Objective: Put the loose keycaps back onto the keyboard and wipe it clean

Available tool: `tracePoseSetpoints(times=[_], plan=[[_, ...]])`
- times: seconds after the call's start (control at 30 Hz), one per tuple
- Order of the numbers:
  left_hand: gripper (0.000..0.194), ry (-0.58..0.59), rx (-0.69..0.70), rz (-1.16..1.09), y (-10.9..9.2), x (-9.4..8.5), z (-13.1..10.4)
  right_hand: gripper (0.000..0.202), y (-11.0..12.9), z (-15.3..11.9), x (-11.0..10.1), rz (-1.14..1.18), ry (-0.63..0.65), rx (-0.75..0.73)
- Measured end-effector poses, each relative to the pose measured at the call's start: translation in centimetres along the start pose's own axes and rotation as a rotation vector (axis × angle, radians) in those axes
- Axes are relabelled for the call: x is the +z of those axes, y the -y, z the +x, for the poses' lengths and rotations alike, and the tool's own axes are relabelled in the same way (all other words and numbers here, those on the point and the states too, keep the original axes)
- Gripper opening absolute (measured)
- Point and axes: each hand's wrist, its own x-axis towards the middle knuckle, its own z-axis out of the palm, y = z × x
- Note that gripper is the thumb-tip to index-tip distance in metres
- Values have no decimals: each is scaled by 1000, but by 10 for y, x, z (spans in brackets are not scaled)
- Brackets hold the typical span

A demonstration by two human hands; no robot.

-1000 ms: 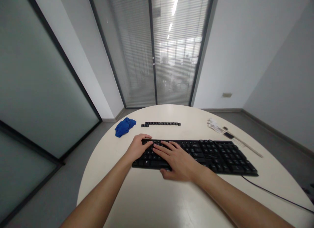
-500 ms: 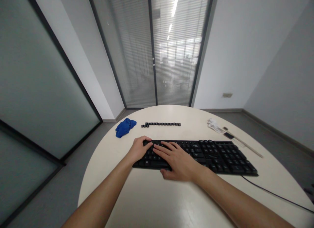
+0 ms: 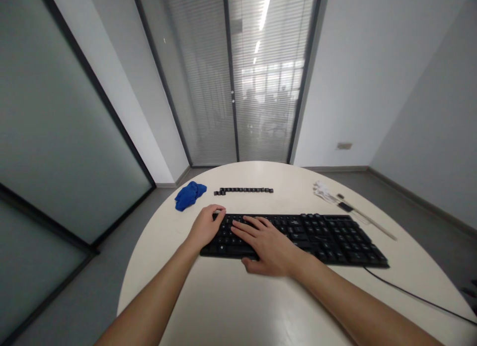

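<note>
A black keyboard (image 3: 335,239) lies across the table in front of me. At its left end is my left hand (image 3: 207,226), thumb and fingertips close together at the top left corner; whether anything is between them is too small to tell. My right hand (image 3: 266,244) rests over the left half of the keys with its fingers spread and its thumb at the front edge. Beyond the keyboard stands a row of small black keycaps (image 3: 246,189), with a few more at its left end.
On the round cream table (image 3: 223,306), a blue cloth (image 3: 190,195) lies at the back left. To the right are a crumpled white item (image 3: 322,192), a small black object (image 3: 345,206) and a thin stick (image 3: 376,224). A cable (image 3: 413,294) runs off right.
My left thumb has drawn back left from the keys towards the fingertips at the corner. My right hand has stayed nearly in place. The view has shifted slightly.
</note>
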Motion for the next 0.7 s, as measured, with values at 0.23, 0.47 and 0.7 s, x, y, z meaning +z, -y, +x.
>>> tracePoseSetpoints(times=[0.23, 0.47, 0.7], plan=[[20, -133, -26, 137, 23, 1, 14, 77, -1, 0, 1, 0, -1, -4], [26, -70, -34, 266, 32, 4, 45, 78, -1, -2, -1, 7, -2, -10], [29, 54, 72, 438, 22, 5, 76, 76, -3, -3, 2, 3, -25, -23]])
